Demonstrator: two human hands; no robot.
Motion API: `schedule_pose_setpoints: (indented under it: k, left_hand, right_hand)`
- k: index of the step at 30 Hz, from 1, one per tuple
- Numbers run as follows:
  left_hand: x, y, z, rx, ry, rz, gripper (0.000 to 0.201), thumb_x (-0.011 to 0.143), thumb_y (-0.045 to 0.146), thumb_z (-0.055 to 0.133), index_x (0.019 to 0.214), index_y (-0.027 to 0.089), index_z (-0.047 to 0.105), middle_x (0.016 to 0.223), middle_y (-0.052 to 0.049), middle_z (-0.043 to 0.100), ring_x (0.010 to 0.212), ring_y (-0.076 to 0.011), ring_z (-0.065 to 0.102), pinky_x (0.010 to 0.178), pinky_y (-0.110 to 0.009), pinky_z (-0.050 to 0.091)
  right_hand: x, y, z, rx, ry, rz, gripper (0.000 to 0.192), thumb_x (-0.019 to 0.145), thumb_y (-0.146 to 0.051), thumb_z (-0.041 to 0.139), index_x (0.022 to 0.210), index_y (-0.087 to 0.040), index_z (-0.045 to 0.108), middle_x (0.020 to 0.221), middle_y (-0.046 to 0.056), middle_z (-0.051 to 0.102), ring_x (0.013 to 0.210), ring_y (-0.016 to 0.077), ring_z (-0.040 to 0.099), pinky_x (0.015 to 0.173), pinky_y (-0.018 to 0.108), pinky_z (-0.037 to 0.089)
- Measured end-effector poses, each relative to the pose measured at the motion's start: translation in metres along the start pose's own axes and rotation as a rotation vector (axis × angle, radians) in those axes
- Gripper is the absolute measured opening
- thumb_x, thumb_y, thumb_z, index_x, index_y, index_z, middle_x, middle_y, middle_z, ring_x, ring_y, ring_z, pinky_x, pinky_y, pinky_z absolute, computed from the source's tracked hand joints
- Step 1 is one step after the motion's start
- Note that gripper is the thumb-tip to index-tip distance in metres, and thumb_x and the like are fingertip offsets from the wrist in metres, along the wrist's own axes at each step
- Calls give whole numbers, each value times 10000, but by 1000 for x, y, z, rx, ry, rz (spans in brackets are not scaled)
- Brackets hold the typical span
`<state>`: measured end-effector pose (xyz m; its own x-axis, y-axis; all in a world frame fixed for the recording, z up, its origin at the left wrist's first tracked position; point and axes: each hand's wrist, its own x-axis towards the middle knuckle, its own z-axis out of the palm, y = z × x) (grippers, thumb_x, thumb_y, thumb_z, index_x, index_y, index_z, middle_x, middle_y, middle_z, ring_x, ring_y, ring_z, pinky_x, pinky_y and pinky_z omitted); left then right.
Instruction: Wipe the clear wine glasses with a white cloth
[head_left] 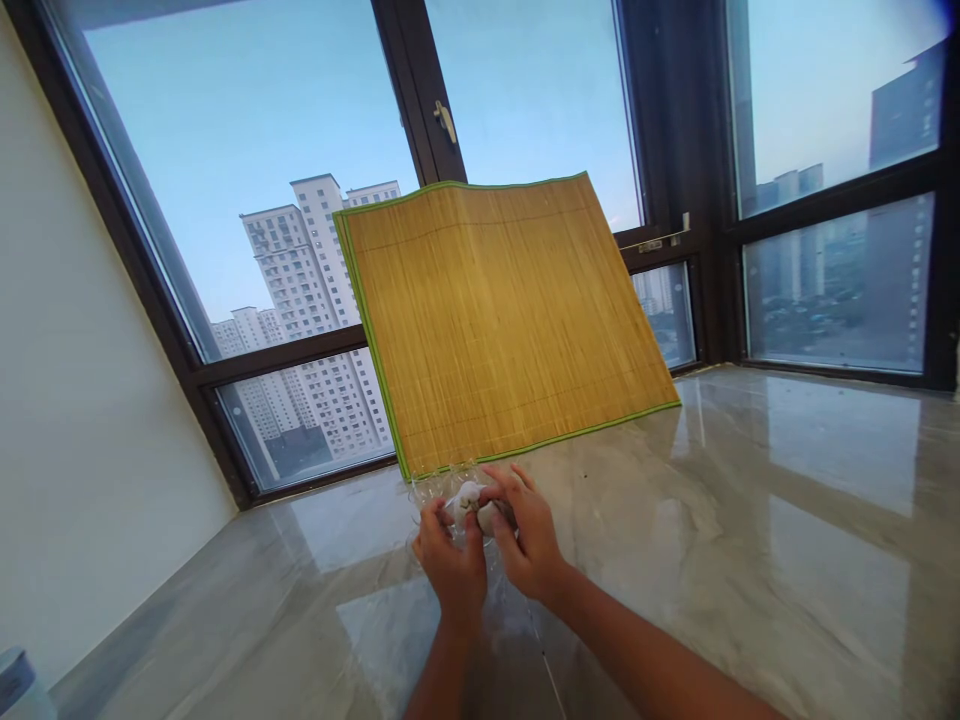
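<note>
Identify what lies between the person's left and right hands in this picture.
In the head view, a white garlic-like bulb and a greyer rounded piece lie between the left hand and the right hand, with clear plastic beside them.

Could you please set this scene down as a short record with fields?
Left hand: holds a white, garlic-like bulb
Right hand: holds a second pale bulb, beside the first
Near the hands: clear plastic, its shape hard to make out
Surface: glossy, veined countertop
Behind: tan mat with green edging, propped upright before the window frame
Outside: tall buildings
</note>
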<state>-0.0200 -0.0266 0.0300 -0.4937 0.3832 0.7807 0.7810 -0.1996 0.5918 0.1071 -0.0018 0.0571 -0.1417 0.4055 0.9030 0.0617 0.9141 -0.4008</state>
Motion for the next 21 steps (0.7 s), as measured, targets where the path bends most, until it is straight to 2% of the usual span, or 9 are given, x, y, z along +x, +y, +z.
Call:
schedule_pose_setpoints:
  k: [4,6,9,11,16,21]
  left_hand:
    - [-1,-3,0,-38,-24,9,387,869,510,512,1081,189,556,859,-46,658,746,-202,614,685,-313,444]
    - [-2,-7,1,-64,-42,33,394,882,514,483,1093,190,555,887,-56,664,777,-209,621,695,-317,450]
    - [-3,-10,1,-86,-71,63,401,894,520,462,1103,191,556,893,-56,665,797,-212,622,705,-320,451]
    - [-3,-11,1,-75,-72,70,391,906,513,444,1104,197,561,897,-53,669,800,-210,618,728,-328,449]
    - [-5,-10,0,-4,-34,75,369,962,456,340,1106,217,581,973,-59,690,888,-222,624,835,-366,422]
    - [-5,-12,-1,37,-8,95,359,980,420,315,1070,214,595,970,-60,703,880,-214,624,847,-366,393]
  right_hand:
    - [1,1,1,15,6,-1,734,683,-108,461,1400,-255,412,992,1,713,976,214,664,1167,540,242]
    - [1,1,3,17,22,25,764,636,-93,455,1380,-265,435,954,-5,712,959,213,663,1125,513,333]
    - [0,4,6,-14,55,78,749,630,-85,461,1355,-276,470,934,2,711,946,215,662,979,434,487]
    - [-2,7,8,-36,59,111,733,651,-89,480,1360,-275,472,955,13,715,928,212,665,896,390,529]
    - [-2,11,9,-13,30,170,680,668,-80,498,1320,-273,514,926,7,715,838,182,674,768,309,548]
    - [4,9,6,40,-56,192,673,682,-56,496,1321,-267,523,899,-4,720,751,151,669,698,266,537]
